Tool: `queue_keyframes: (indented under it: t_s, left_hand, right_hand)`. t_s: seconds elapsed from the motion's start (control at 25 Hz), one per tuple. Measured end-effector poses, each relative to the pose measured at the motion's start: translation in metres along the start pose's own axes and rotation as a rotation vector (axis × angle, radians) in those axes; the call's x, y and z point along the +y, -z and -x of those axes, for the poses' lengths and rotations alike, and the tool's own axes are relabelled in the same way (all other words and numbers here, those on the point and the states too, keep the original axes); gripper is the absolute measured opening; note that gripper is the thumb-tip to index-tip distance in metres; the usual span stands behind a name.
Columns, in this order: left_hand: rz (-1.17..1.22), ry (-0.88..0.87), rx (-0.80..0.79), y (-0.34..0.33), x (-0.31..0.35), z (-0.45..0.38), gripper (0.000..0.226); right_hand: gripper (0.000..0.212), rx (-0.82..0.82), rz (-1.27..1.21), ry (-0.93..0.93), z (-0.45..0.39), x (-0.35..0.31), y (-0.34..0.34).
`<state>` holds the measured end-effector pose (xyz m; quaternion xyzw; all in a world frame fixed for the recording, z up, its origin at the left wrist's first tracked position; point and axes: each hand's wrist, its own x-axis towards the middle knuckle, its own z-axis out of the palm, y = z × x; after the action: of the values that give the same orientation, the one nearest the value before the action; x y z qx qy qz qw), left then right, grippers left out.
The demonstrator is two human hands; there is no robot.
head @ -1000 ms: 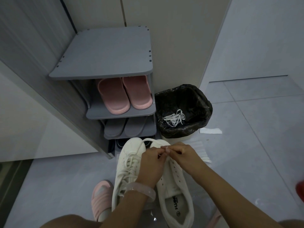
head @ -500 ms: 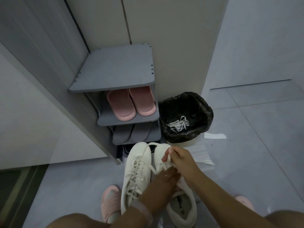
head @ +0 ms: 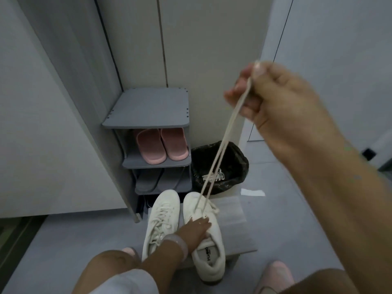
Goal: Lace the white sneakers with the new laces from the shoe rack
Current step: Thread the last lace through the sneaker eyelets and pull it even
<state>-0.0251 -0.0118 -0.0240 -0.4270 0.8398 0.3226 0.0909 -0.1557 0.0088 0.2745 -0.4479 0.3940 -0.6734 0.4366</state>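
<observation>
Head view: grey shoe rack [head: 146, 109] stands by a black bin [head: 237, 160]. Two white sneakers [head: 163, 217] sit on a low worktop [head: 233, 221]. Left hand [head: 194, 230] presses flat on the right sneaker; right hand [head: 275, 96] pinches both lace [head: 220, 151] ends, raised high.

Pink slippers [head: 162, 147] above grey slippers [head: 156, 179] — black-lined bin [head: 237, 164] with old laces [head: 214, 177] alongside.

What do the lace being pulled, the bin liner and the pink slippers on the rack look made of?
Lace: flat woven fabric, likely cotton or polyester; limp, matte.
Bin liner: thin black plastic film; crinkled, faintly glossy.
Pink slippers: probably moulded foam or rubber; smooth, seamless, matte.
</observation>
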Motion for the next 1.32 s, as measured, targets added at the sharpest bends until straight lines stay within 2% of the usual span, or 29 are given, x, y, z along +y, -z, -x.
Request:
queue_keyframes:
  t_s: [0.08, 0.16, 0.28, 0.32, 0.36, 0.4, 0.44, 0.52, 0.6, 0.72, 0.76, 0.8, 0.88, 0.92, 0.96, 1.0, 1.04, 1.08, 1.12, 1.24, 1.28, 1.32]
  left_hand:
    - [0.013, 0.002, 0.011, 0.0, -0.001, -0.001, 0.048]
    - [0.127, 0.025, 0.049, 0.002, 0.0, -0.001, 0.043]
    - [0.402, 0.144, 0.406, 0.019, 0.003, -0.002, 0.006]
    - [0.451, 0.177, 0.49, 0.024, 0.0, -0.004, 0.016]
    - [0.469, 0.157, 0.448, 0.028, -0.001, -0.006, 0.037]
    - [0.472, 0.098, 0.316, 0.028, 0.0, -0.009, 0.055]
    - [0.443, 0.032, 0.177, 0.028, 0.005, -0.01, 0.059]
    - [0.348, -0.031, 0.021, 0.025, 0.014, -0.012, 0.042]
    - [0.123, -0.063, -0.066, 0.023, 0.019, -0.014, 0.03]
    - [0.034, -0.02, -0.05, 0.032, 0.014, -0.014, 0.027]
    - [0.045, -0.005, 0.003, 0.037, 0.011, -0.011, 0.025]
    - [0.059, -0.004, 0.076, 0.042, 0.007, -0.009, 0.023]
    - [0.067, 0.001, 0.24, 0.052, -0.003, -0.006, 0.02]
    - [0.068, 0.011, 0.325, 0.056, -0.008, -0.006, 0.019]
    - [0.07, 0.018, 0.402, 0.058, -0.011, -0.006, 0.017]
    - [0.08, 0.011, 0.463, 0.06, -0.013, -0.006, 0.015]
    - [0.097, -0.017, 0.5, 0.062, -0.012, -0.004, 0.015]
    - [0.126, -0.058, 0.519, 0.063, -0.011, -0.003, 0.017]
    - [0.164, -0.101, 0.518, 0.063, -0.009, -0.003, 0.019]
    - [0.31, -0.18, 0.462, 0.056, -0.003, -0.004, 0.028]
    - [0.325, -0.147, 0.464, 0.052, -0.003, -0.004, 0.027]
    - [0.32, -0.074, 0.491, 0.049, -0.006, -0.005, 0.025]
  right_hand:
    - [0.027, 0.026, -0.114, 0.055, -0.005, -0.018, 0.005]
    - [0.026, 0.109, -0.07, -0.083, 0.0, 0.013, 0.018]
    - [0.025, 0.151, -0.011, -0.372, 0.022, 0.082, 0.03]
    - [0.025, 0.146, -0.049, -0.439, 0.03, 0.097, 0.03]
    - [0.025, 0.138, -0.11, -0.485, 0.035, 0.106, 0.029]
    - [0.025, 0.13, -0.182, -0.512, 0.038, 0.112, 0.027]
    - [0.025, 0.116, -0.256, -0.523, 0.038, 0.113, 0.026]
    - [0.024, 0.098, -0.42, -0.52, 0.031, 0.11, 0.025]
    - [0.018, 0.107, -0.618, -0.471, 0.014, 0.1, 0.034]
    - [0.011, 0.141, -0.977, -0.224, -0.014, 0.067, 0.071]
    - [0.015, 0.17, -0.956, -0.131, -0.021, 0.057, 0.084]
    - [0.018, 0.217, -0.783, -0.075, -0.023, 0.054, 0.093]
    - [0.019, 0.229, -0.023, -0.128, -0.017, 0.077, 0.099]
    - [0.023, 0.116, 0.417, -0.203, -0.008, 0.105, 0.1]
    - [0.033, -0.107, 0.729, -0.298, 0.004, 0.138, 0.099]
    - [0.048, -0.377, 0.926, -0.408, 0.018, 0.174, 0.098]
    - [0.059, -0.612, 1.055, -0.487, 0.031, 0.207, 0.097]
    - [0.062, -0.753, 1.119, -0.509, 0.04, 0.233, 0.095]
    - [0.056, -0.792, 1.135, -0.489, 0.042, 0.25, 0.092]
    - [0.016, -0.661, 1.01, -0.435, 0.034, 0.266, 0.09]
    - [0.011, -0.635, 0.971, -0.448, 0.031, 0.268, 0.091]
    - [0.019, -0.631, 0.977, -0.473, 0.03, 0.272, 0.093]
